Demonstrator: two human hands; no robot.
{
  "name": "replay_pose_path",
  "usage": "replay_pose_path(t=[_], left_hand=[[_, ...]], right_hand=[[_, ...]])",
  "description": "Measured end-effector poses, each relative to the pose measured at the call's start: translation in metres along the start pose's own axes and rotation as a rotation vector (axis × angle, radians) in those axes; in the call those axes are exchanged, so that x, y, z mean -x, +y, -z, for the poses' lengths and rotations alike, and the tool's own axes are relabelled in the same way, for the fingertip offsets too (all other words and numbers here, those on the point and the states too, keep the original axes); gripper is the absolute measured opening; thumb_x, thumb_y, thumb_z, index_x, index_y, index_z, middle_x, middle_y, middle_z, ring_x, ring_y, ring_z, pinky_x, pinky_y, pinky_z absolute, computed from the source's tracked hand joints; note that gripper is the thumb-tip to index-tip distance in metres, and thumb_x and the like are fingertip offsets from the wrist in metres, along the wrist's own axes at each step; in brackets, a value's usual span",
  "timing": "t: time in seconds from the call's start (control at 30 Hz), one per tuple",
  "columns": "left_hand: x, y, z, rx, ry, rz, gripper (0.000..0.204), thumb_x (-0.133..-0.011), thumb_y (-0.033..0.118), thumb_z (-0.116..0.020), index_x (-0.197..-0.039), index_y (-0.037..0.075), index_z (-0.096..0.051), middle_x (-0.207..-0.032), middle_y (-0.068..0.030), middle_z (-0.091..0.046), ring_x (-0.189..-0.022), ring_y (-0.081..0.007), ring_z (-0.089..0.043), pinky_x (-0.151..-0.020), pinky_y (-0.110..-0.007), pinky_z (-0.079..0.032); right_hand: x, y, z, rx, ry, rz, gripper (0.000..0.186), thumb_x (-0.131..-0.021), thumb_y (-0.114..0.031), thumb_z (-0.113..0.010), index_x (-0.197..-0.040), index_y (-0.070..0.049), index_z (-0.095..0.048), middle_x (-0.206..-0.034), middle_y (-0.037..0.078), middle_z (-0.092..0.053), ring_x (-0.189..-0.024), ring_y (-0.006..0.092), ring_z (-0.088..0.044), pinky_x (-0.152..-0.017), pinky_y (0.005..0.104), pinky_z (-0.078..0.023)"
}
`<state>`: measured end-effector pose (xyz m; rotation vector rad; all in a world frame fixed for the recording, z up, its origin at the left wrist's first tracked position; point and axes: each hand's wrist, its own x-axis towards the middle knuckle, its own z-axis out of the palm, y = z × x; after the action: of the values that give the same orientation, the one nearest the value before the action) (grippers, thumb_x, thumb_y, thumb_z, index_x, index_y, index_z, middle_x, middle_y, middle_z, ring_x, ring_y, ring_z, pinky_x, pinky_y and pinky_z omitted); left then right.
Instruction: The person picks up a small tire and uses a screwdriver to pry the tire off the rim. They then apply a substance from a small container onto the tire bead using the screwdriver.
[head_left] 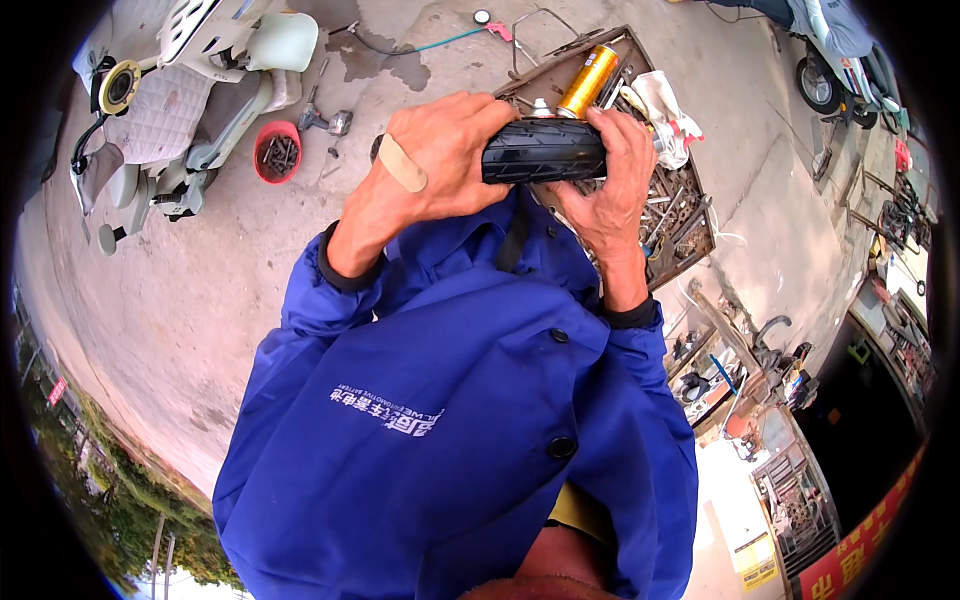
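A small black tyre (543, 151) with a grooved tread is held up in front of my chest, between both hands. My left hand (440, 150) grips its left side, fingers curled over; a tan plaster crosses the back of that hand near the wrist. On the tyre's right side my right hand (612, 185) is closed, thumb below and fingers above. Beyond the tyre, a gold spray can (588, 82) lies tilted in a metal tray (697, 225) of tools and loose parts. White gloves (662, 105) hang over the tray's right edge. The tyre's underside is hidden.
A red bowl of bolts (277, 152) and an impact wrench (328, 120) rest on the concrete floor at left. Further left stands a pale scooter (190, 110). An air hose with a gauge (430, 46) runs along the back. More tools (735, 375) lie at right.
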<state>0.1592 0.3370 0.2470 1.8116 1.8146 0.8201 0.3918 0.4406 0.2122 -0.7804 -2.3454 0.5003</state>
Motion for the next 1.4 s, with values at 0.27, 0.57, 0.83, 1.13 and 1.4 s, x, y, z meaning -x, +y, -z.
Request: replay_pose_path(t=[0.27,0.57,0.83,1.13,1.4], left_hand=[[-0.004,0.000,0.001,0.000,-0.022,-0.003,0.054,-0.069,0.021,-0.091,-0.119,0.009,-0.074,-0.106,-0.0089,-0.077,-0.098,-0.0356,-0.075,-0.080,-0.046,-0.060],[0.000,-0.004,0.005,0.007,-0.027,-0.007,0.054,-0.070,0.021,-0.091,-0.119,0.009,-0.074,-0.107,-0.0092,-0.077,-0.099,-0.0361,-0.075,-0.081,-0.047,-0.060],[-0.021,-0.003,0.018,0.027,-0.087,-0.015,0.052,-0.070,0.022,-0.091,-0.118,0.008,-0.073,-0.106,-0.0117,-0.076,-0.100,-0.0378,-0.074,-0.081,-0.047,-0.059],[-0.013,-0.015,-0.005,0.083,-0.203,0.110,0.064,-0.074,0.017,-0.088,-0.132,0.000,-0.068,-0.109,-0.0194,-0.074,-0.097,-0.0358,-0.071,-0.093,-0.045,-0.056],[-0.007,0.025,-0.010,-0.149,-0.342,-0.191,0.065,-0.069,0.021,-0.089,-0.128,0.001,-0.070,-0.109,-0.0237,-0.075,-0.098,-0.0478,-0.073,-0.091,-0.051,-0.058]], right_hand=[[0.000,-0.003,0.002,0.012,-0.007,-0.030,0.089,-0.067,-0.035,-0.099,-0.144,-0.008,-0.063,-0.136,0.014,-0.066,-0.128,0.0381,-0.063,-0.117,0.0567,-0.042],[0.001,-0.011,0.000,0.015,-0.021,-0.050,0.090,-0.066,-0.032,-0.100,-0.144,-0.009,-0.063,-0.137,0.013,-0.065,-0.129,0.0385,-0.062,-0.116,0.0560,-0.042],[-0.004,-0.008,-0.005,0.023,0.064,-0.077,0.092,-0.063,-0.032,-0.101,-0.143,-0.009,-0.063,-0.136,0.012,-0.065,-0.130,0.0388,-0.061,-0.117,0.0566,-0.042],[0.009,-0.009,-0.004,-0.090,0.104,-0.094,0.093,-0.062,-0.038,-0.101,-0.142,-0.011,-0.061,-0.135,0.011,-0.061,-0.135,0.0345,-0.056,-0.125,0.0655,-0.030],[0.081,-0.035,-0.011,-0.082,0.369,-0.198,0.088,-0.054,-0.028,-0.100,-0.132,-0.009,-0.063,-0.131,0.011,-0.059,-0.135,0.0346,-0.053,-0.122,0.0603,-0.033]])
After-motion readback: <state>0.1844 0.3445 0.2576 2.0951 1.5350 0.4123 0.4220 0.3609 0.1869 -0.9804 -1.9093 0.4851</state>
